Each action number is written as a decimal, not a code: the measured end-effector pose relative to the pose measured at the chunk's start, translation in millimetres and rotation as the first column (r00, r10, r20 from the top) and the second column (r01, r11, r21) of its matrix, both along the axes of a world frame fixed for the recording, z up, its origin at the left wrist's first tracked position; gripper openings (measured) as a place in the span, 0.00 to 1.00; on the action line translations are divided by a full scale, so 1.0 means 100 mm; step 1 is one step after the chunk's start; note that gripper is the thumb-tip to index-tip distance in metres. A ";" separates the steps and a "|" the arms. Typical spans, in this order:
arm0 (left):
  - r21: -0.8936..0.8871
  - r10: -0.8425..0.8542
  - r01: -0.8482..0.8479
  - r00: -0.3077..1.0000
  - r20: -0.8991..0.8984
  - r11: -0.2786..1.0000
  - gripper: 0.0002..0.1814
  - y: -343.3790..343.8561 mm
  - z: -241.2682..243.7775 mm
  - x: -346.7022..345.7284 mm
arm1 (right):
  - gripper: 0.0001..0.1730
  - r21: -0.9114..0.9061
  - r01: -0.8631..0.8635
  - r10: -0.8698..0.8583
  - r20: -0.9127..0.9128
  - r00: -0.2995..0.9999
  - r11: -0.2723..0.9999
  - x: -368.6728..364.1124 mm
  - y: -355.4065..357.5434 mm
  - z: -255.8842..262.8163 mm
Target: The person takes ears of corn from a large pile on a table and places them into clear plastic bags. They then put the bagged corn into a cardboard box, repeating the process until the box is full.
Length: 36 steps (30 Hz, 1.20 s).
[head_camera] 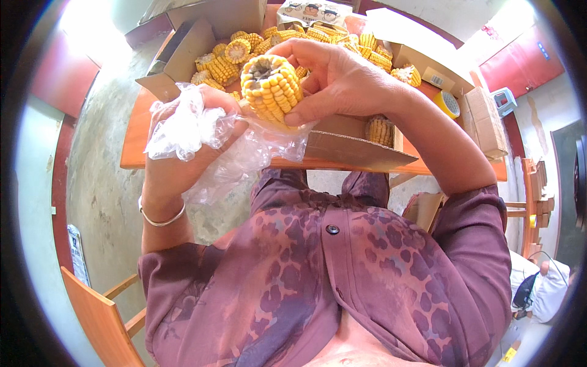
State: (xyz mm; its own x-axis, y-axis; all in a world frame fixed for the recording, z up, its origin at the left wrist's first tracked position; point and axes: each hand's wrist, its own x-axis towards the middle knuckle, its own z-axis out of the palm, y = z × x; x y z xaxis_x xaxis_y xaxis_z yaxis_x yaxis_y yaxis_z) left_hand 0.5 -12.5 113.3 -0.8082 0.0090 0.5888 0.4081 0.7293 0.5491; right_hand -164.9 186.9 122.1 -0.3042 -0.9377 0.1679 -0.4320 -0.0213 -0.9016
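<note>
A cut piece of corn cob [275, 94], yellow with a dark hollow at its upper end, is gripped from the side by my right hand [339, 78]. My left hand [192, 119] holds crumpled clear plastic bags [192, 130], some of them draped over its back. Part of the clear film [275, 142] hangs under the cob piece; whether the piece sits inside a bag is hard to tell. Behind both hands, many more cut corn pieces [238, 51] lie heaped on the orange table [137, 124].
An open cardboard box [362, 149] on the table holds a plastic-wrapped corn piece [380, 130]. Cardboard flaps [190, 50] stand at the left. To the right are a tape roll [446, 104] and a closed carton [484, 121]. A wooden chair [96, 316] stands at lower left.
</note>
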 end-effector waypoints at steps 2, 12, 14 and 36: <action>0.065 -0.036 0.034 0.998 0.045 0.997 0.09 -0.05 0.00 -0.02 | 0.38 0.038 0.025 -0.019 -0.135 0.991 0.999 -0.01 -0.05 0.04; 0.058 -0.065 0.051 0.958 0.281 0.997 0.11 -0.39 -0.51 0.04 | 0.32 0.403 -0.148 0.354 -0.503 0.789 0.903 -0.07 -0.65 -0.07; -0.091 -0.010 0.034 0.969 0.246 0.995 0.11 -0.37 -0.51 0.00 | 0.33 0.467 -0.156 0.420 -0.540 0.729 0.871 -0.09 -0.76 -0.17; -0.371 0.129 -0.033 0.963 0.237 0.928 0.09 -0.39 -1.09 -0.03 | 0.17 0.633 -0.034 0.368 -0.405 0.837 0.773 -0.46 -1.09 -0.75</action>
State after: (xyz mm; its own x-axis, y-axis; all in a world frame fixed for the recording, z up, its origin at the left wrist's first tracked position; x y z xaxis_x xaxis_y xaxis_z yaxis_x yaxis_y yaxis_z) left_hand -2.6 -51.4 4.7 -0.9362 0.1097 0.3339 0.2218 0.9215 0.3189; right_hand -211.1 77.8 47.4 -0.1311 -0.9236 -0.3601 -0.8533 0.2901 -0.4334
